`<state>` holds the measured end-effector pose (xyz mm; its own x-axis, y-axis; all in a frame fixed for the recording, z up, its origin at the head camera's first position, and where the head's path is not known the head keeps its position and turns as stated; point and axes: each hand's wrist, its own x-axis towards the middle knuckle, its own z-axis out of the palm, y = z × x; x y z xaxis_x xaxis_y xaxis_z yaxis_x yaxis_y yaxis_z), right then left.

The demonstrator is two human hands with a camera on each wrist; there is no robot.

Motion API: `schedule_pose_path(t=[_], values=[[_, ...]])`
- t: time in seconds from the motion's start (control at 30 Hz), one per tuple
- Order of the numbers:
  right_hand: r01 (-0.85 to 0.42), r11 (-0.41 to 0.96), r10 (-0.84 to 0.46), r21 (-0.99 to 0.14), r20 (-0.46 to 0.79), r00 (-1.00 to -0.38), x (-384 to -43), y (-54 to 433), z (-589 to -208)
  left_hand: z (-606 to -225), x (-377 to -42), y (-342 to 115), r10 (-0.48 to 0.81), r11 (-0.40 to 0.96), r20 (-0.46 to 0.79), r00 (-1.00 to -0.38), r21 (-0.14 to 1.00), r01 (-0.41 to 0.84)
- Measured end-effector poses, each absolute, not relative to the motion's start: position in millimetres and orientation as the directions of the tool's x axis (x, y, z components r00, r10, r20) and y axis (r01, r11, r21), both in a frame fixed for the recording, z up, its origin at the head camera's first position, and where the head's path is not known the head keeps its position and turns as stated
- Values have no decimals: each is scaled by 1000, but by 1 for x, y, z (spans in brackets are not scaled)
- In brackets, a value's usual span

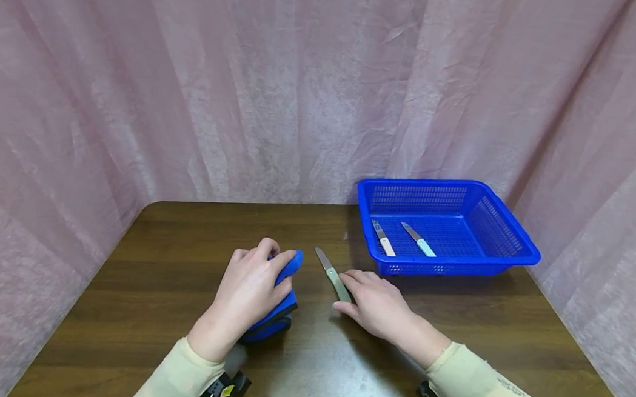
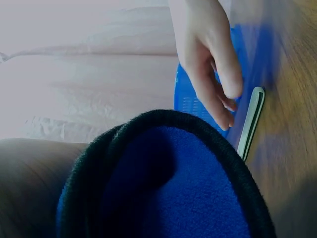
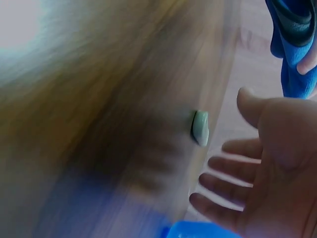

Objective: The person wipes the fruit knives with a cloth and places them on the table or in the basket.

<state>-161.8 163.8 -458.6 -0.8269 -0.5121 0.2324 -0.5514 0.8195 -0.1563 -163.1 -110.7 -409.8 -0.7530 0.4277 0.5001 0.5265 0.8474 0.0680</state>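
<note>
My left hand (image 1: 249,285) grips a folded blue cloth (image 1: 274,315) with black edging, held over the table's middle. Close up in the left wrist view, the blue cloth (image 2: 198,183) covers much of the scene. A small knife with a pale green handle (image 1: 337,283) lies on the table, its blade pointing away and leftward. Just right of the handle hovers my right hand (image 1: 377,305), thumb and fingers apart on either side of its end. In the right wrist view its fingers (image 3: 233,168) extend loosely, with a gap between them and the knife handle (image 3: 200,128).
A blue perforated basket (image 1: 445,267) stands at the back right of the brown wooden table (image 1: 184,233). Inside lie a knife with a pinkish handle (image 1: 386,246) and one with a pale blue handle (image 1: 425,247). Pink curtains (image 1: 302,100) hang behind and at the sides.
</note>
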Motion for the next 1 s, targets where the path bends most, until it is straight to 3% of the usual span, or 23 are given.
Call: schedule_pose_path(t=[0.33,0.8,1.0], values=[[-393,913,-359,-107,241,-902,-173,142,-462,-412,-161,-109,438,839,516,-736,60,541],[-300,952,-291,-60,128,-948,-190,127,-462,-408,-159,-109,438,840,519,-734,55,540],[-298,953,-289,-47,142,-947,-193,126,-465,-407,-159,-110,439,837,527,-728,54,544]])
